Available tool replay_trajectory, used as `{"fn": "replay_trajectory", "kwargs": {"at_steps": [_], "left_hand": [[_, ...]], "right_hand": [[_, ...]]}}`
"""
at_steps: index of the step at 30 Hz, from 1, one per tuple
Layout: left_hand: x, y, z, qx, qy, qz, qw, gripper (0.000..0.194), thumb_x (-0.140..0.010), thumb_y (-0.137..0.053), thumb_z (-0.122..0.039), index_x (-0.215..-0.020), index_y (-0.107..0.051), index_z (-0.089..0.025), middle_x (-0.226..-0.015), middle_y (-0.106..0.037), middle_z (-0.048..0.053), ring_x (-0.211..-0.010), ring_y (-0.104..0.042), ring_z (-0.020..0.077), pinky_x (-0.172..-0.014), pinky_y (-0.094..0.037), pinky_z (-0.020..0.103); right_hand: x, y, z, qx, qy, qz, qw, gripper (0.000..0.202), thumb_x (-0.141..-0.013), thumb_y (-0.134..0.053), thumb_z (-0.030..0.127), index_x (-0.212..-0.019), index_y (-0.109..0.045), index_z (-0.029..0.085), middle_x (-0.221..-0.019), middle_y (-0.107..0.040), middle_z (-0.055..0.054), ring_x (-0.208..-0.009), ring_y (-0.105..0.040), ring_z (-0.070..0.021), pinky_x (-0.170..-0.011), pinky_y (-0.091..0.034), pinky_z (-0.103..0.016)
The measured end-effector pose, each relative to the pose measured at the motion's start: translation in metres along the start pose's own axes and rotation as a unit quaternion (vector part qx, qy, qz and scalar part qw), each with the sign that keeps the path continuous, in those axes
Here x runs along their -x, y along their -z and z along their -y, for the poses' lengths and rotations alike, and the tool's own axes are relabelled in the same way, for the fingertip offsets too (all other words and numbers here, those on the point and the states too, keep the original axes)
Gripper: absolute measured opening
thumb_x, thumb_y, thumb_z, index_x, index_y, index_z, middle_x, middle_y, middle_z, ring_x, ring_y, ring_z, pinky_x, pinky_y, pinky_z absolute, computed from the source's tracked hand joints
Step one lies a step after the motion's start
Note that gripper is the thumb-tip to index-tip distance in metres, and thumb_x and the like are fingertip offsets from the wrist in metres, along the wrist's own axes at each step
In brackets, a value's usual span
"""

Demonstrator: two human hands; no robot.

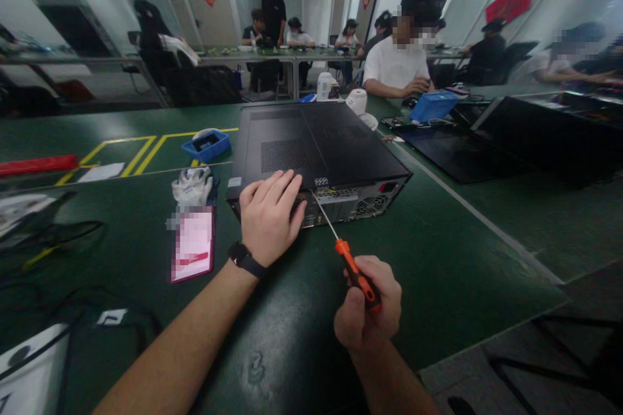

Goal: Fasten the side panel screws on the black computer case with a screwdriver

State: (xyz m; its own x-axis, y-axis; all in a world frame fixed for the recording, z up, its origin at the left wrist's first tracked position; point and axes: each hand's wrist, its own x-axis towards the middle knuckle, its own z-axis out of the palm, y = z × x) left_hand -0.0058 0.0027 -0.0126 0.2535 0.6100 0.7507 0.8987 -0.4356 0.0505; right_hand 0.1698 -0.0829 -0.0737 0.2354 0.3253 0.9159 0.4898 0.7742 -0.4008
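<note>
Left hand (270,215) lies flat, fingers spread, on the near top edge of the black computer case (316,146) lying on the green table (438,259). Right hand (368,312) grips the orange-handled screwdriver (351,269), its tip meeting the case's rear panel just beside the left hand.

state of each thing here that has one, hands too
computer case: lying on its side, side panel on
left hand: open, palm flat on the case's near edge
right hand: shut on the screwdriver
screwdriver: held, tip at the case's rear edge
blue bin: upright on the table, open-topped
</note>
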Motion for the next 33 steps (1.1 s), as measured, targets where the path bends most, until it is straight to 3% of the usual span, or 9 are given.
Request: {"fn": "replay_trajectory", "kwargs": {"at_steps": [11,16,26,29,33], "left_hand": [[0.0,0.0,0.0,-0.006,-0.005,-0.009,1.0,0.043,-0.102,-0.064,-0.03,-0.144,-0.063,-0.018,-0.149,-0.069,0.011,-0.138,-0.064,0.032,-0.11,-0.041,0.053],[0.0,0.0,0.0,0.0,-0.002,-0.008,1.0,0.043,-0.102,-0.064,-0.03,-0.144,-0.063,-0.019,-0.149,-0.069,0.011,-0.138,-0.064,0.0323,-0.111,-0.041,0.053],[-0.001,0.0,0.0,-0.012,-0.008,-0.012,1.0,0.042,-0.103,-0.063,-0.031,-0.143,-0.064,-0.017,-0.148,-0.07,0.01,-0.137,-0.065,0.0313,-0.11,-0.04,0.051],[-0.001,0.0,0.0,-0.013,-0.008,-0.009,1.0,0.041,-0.103,-0.063,-0.031,-0.143,-0.064,-0.017,-0.148,-0.07,0.01,-0.138,-0.065,0.031,-0.11,-0.04,0.051],[0.0,0.0,0.0,-0.012,-0.006,-0.007,1.0,0.041,-0.104,-0.062,-0.031,-0.143,-0.063,-0.018,-0.148,-0.07,0.01,-0.138,-0.065,0.0312,-0.111,-0.04,0.051]], "right_hand": [[0.009,0.005,-0.003,0.066,-0.02,-0.007,0.998,0.037,-0.094,-0.062,0.015,-0.131,-0.064,0.016,-0.1,-0.072,-0.006,-0.073,-0.071,-0.016,-0.061,-0.062,-0.032],[0.003,0.002,0.0,0.029,-0.02,0.002,0.999,0.035,-0.095,-0.058,0.021,-0.13,-0.062,0.017,-0.101,-0.068,-0.007,-0.08,-0.07,-0.0193,-0.066,-0.063,-0.038],[-0.001,0.005,0.001,0.05,0.002,0.005,0.999,0.041,-0.091,-0.06,0.01,-0.132,-0.063,0.016,-0.101,-0.071,-0.006,-0.077,-0.07,-0.0165,-0.063,-0.061,-0.033],[0.004,0.005,-0.001,0.056,-0.018,0.005,0.998,0.037,-0.094,-0.059,0.013,-0.131,-0.064,0.016,-0.101,-0.071,-0.006,-0.075,-0.07,-0.0151,-0.058,-0.058,-0.029],[0.002,0.001,0.0,0.022,-0.02,-0.006,1.0,0.035,-0.096,-0.057,0.021,-0.13,-0.064,0.016,-0.102,-0.069,-0.007,-0.079,-0.069,-0.0177,-0.062,-0.06,-0.034]]}}
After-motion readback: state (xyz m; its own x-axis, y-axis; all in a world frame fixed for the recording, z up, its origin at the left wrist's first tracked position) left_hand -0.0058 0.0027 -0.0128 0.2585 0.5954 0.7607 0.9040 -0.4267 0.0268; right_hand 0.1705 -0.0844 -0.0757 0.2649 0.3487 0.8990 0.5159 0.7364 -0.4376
